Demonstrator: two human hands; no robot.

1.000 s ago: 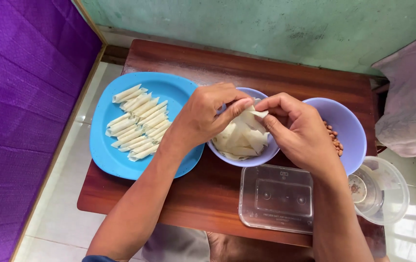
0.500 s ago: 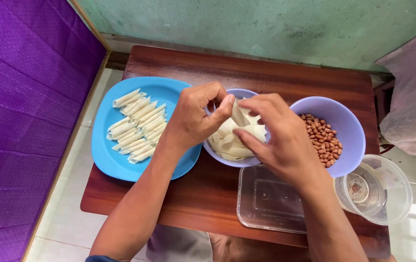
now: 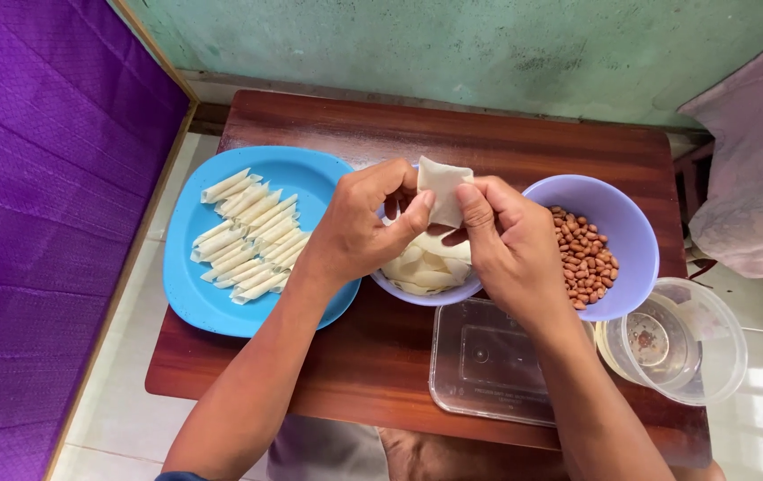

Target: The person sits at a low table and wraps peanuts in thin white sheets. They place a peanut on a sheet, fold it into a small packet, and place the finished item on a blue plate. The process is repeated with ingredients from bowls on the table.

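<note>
Wrapper sheet (image 3: 442,189), pale and square, hangs pinched between both our hands above the small bowl of wrappers (image 3: 426,272) at the tabletop's (image 3: 506,147) middle. Our left hand (image 3: 359,227) and right hand (image 3: 510,245) each close a thumb-and-finger grip on it. Rolled pieces fill the blue plate (image 3: 306,174) leftward; the peanut bowl (image 3: 617,214) sits rightward.

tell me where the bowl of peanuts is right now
In the head view, the bowl of peanuts sits right of centre on the wooden table, beside the right hand.
</note>
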